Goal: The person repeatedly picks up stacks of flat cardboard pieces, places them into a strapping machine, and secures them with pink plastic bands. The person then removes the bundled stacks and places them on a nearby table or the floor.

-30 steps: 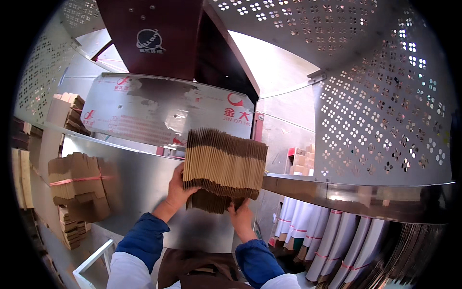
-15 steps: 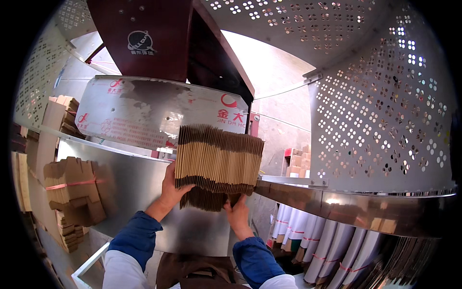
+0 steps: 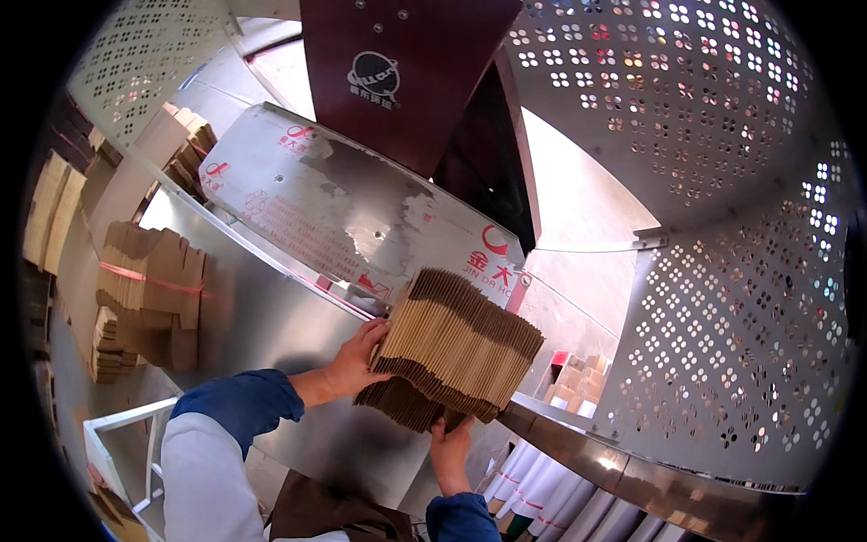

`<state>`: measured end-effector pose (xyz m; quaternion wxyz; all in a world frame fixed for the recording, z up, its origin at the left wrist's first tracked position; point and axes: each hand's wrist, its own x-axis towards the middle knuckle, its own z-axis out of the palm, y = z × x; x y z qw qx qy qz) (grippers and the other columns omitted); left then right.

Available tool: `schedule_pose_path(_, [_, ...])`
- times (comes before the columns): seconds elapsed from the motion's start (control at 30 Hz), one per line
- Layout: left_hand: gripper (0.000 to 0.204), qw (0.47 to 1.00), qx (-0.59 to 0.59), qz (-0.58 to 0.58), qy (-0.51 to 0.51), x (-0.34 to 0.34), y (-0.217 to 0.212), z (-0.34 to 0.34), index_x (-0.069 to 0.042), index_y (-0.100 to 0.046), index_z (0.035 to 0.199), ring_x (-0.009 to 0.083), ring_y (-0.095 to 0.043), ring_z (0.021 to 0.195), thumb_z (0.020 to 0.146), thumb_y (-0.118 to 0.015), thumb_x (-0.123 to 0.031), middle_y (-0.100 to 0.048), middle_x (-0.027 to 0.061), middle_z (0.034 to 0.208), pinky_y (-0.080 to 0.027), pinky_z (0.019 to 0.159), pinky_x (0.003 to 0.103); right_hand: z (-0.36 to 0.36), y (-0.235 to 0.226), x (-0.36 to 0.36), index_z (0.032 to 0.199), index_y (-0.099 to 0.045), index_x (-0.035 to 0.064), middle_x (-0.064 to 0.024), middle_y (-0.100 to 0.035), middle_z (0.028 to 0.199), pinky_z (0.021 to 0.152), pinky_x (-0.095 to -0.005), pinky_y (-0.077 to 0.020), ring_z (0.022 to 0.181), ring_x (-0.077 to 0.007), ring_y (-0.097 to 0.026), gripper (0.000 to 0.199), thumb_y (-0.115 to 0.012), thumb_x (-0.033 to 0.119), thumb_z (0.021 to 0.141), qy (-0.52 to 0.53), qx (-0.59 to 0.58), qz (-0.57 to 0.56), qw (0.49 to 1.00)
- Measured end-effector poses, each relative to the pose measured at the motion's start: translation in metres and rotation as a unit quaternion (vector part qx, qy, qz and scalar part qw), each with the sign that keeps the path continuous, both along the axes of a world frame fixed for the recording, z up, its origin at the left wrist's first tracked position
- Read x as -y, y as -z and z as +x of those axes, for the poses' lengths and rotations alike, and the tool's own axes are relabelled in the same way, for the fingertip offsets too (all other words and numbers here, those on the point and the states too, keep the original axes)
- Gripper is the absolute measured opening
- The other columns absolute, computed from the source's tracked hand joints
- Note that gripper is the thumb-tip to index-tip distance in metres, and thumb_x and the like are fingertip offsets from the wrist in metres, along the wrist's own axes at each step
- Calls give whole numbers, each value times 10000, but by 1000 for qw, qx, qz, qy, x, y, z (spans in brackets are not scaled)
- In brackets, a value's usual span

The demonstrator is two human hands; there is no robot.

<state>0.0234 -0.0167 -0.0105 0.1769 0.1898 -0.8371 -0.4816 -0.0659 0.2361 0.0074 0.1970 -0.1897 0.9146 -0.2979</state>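
At picture centre, both hands clamp a stack of flat cardboard sheets (image 3: 461,348).
Left hand (image 3: 357,359) grips its nine-o'clock edge; right hand (image 3: 449,443) supports from six o'clock.

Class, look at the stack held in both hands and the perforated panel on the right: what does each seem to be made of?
Stack: matte brown corrugated cardboard, judging by its many thin layered edges. Perforated panel: probably sheet metal with a pale, slightly glossy finish, regularly punched with clustered holes.
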Motion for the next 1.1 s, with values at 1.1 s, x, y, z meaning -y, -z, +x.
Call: schedule_pose_path(1.1, [867, 999, -13, 29, -13, -1, -7, -14, -75, -370, 1376, 398, -546, 1125, 664, -826, -268, -406, 177, 1366, -497, 936, 425, -4, -10, 4, 1263, -319, -41, -341, -613, 878, 712, -566, -474, 838, -537, -579, 591, -630, 252, 855, 20, 21, 8, 1000])
